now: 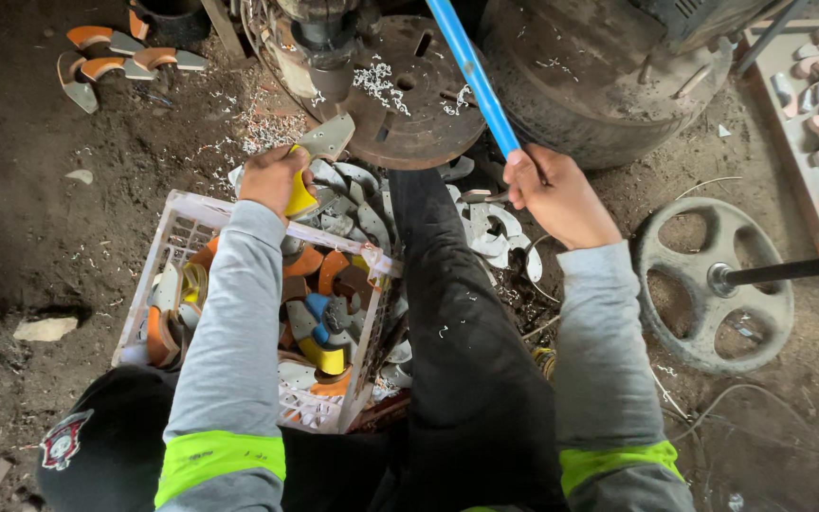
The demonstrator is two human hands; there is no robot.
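Right hand [554, 194] first: its fingers are curled tight around the blue lever [474, 76], gripping it near its lower end, just right of the round rusty drill table [409, 100]. The lever runs up and to the left from the fist, crossing over the table's right edge.

Left hand [272, 178] now: fingers closed on a yellow-handled blade piece [315, 156], holding the grey metal end up against the lower left rim of the drill table, right under the spindle [324, 47]. The yellow handle pokes out below the fist.

Metal shavings [372, 81] lie scattered white across the table top and spill onto the dirt floor [11, 209] to its left.

Below the table, between the two grey sleeves, a heap of grey blade pieces [353, 204] lies piled. Lower left of the table stands a white plastic crate [177, 223], full of pieces with orange, yellow and blue handles, directly beneath the left forearm.

Far upper left of the table, a few orange-handled pieces [106, 57] lie loose on the dirt. To the table's lower right sits a spoked grey handwheel [713, 284] on a dark shaft, flat on the ground. At the far right edge, a shallow tray [789, 133] holds more pieces in rows.
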